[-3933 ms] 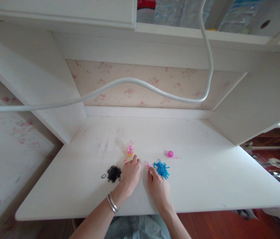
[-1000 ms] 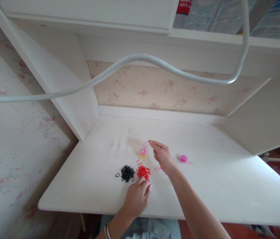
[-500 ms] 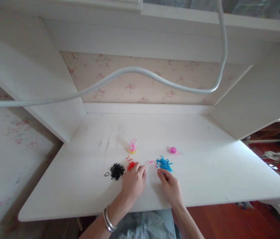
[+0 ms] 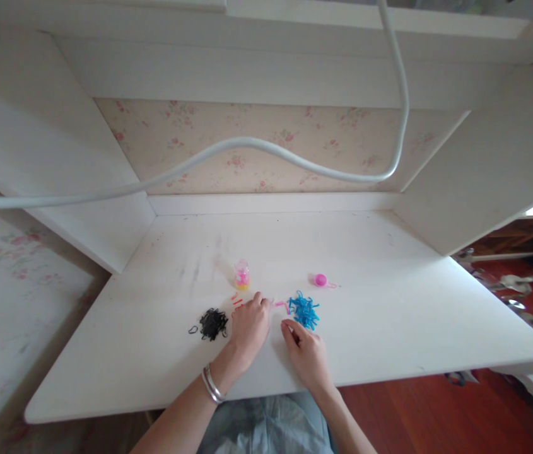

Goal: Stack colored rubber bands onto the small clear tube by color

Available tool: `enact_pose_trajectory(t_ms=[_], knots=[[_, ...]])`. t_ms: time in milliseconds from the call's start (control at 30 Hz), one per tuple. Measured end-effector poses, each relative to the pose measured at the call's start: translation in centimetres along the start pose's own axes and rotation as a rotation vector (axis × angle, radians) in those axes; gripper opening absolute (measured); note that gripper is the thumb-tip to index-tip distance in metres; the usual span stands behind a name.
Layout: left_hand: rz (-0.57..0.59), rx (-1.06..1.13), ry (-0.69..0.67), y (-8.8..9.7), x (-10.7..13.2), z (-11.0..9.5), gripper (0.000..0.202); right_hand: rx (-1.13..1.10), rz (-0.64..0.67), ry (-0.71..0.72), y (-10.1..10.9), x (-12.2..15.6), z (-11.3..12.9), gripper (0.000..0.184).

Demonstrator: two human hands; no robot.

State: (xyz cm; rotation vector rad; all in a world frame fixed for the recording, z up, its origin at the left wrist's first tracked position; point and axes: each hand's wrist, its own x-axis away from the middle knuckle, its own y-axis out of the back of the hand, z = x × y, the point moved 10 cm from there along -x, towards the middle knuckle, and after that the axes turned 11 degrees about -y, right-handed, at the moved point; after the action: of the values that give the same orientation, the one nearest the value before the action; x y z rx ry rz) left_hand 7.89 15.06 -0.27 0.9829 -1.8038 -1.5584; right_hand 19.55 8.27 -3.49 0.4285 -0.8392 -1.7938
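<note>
My left hand [image 4: 250, 323] reaches over the middle of the white desk, its fingers bent down and drawn together; what they hold, if anything, is hidden. It covers most of a small heap of red rubber bands [image 4: 238, 302]. Just beyond its fingertips lie a few pink rubber bands [image 4: 281, 305]. My right hand [image 4: 304, 348] is closed in a pinch in front of a pile of blue rubber bands [image 4: 304, 309]; anything between thumb and finger is too small to make out. Left of my left hand is a pile of black rubber bands [image 4: 213, 324].
A small clear container [image 4: 242, 274] with pink and yellow parts stands behind the red bands. A round pink piece [image 4: 320, 280] lies behind the blue pile. A white cable [image 4: 247, 144] crosses the view above the white desk [image 4: 365, 328], with side panels at left and right.
My left hand has shifted forward over the red bands, covering more of them. My right hand stays pinched and has moved slightly away from the blue pile. The view has shifted a little.
</note>
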Motion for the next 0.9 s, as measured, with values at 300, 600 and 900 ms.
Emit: enact_pose_trajectory(t_ms=[300,600,900], knots=[[-0.201,0.159,0.016,6.1,1.4,2.0,0.026,0.439,0.016,-0.063,-1.1,-1.5,1.2,0.041],[-0.454,0.092,0.071,13.0,0.8,6.7,0.026,0.469,-0.008,-0.065,-1.2,-0.8,1.3,0.029],[-0.278,-0.068,0.125,11.7,-0.9,7.4,0.028,0.491,-0.004,-0.085,-1.2,-1.2,1.6,0.036]])
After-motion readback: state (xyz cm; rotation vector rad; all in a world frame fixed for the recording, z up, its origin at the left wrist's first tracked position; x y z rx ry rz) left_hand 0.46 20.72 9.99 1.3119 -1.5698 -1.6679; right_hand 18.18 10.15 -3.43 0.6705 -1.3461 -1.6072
